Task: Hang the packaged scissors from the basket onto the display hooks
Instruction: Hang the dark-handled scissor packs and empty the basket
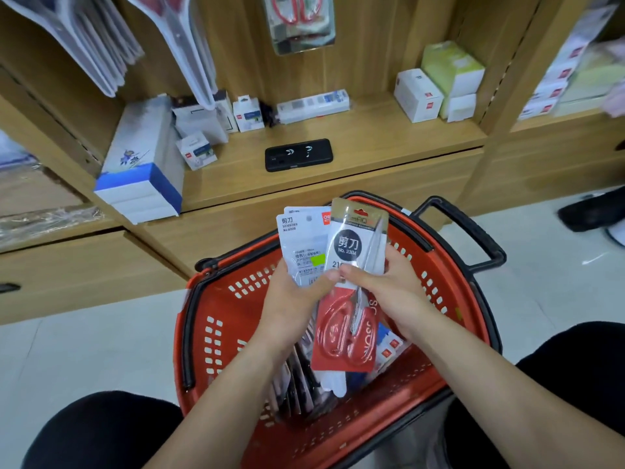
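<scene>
Separate one pack before you reach up. Your right hand (389, 286) pinches the red-handled scissors pack (345, 336), thumb on its front. Your left hand (291, 296) grips the white scissors packs (301, 245) fanned behind it, so both hands are clamped on packs and almost touch at the thumbs. Slide the red-handled pack to the right and clear of the fan, then turn its top edge, where the hang slot should be, towards the far panel. One hung pack (299, 22) shows there at the top. Its hook is out of sight, so I judge you must look up before you thread the slot.

The held packs stand upright between your hands, over the middle of the red basket (181, 333). More packs lie in the basket under your wrists, on the near side.
</scene>
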A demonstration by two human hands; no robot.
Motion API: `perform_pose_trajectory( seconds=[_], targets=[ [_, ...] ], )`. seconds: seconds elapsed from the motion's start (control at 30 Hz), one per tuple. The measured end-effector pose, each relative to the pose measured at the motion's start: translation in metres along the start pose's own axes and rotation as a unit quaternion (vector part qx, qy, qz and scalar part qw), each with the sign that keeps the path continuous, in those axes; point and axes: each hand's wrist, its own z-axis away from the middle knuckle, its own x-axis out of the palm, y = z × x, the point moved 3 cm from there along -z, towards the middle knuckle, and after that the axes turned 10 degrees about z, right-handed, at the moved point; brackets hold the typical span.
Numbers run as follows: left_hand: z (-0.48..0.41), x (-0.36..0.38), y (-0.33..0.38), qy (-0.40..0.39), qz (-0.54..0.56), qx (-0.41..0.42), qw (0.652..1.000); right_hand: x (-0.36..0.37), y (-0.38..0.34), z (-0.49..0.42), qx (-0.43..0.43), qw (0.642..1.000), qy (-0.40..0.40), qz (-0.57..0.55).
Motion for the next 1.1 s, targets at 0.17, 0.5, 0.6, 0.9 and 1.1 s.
perform_pose_trajectory(
  seconds=[0.17,0.5,0.6,0.9,1.1],
  targets=[
    [-0.01,-0.004,0.012,0.056,0.01,0.028,0.998,0.001,-0.01,0.009,0.007,0.998,-0.022,-0.064],
    [-0.048,-0.017,0.095,0.029,0.044,0.081,0.995,0.023,-0.056,0.009,-0.056,0.997,-0.036,-0.05],
    [-0.054,-0.027,0.128,-0.005,0.038,0.125,0.991,0.026,-0.094,0.004,-0.107,0.993,-0.032,-0.045],
    [-0.05,-0.035,0.255,0.045,0.01,0.25,0.967,0.022,-0.224,-0.01,-0.254,0.966,0.028,-0.027],
    [-0.048,-0.032,0.336,0.107,0.008,0.327,0.939,0.007,-0.319,-0.007,-0.333,0.939,0.076,-0.024]
  ],
)
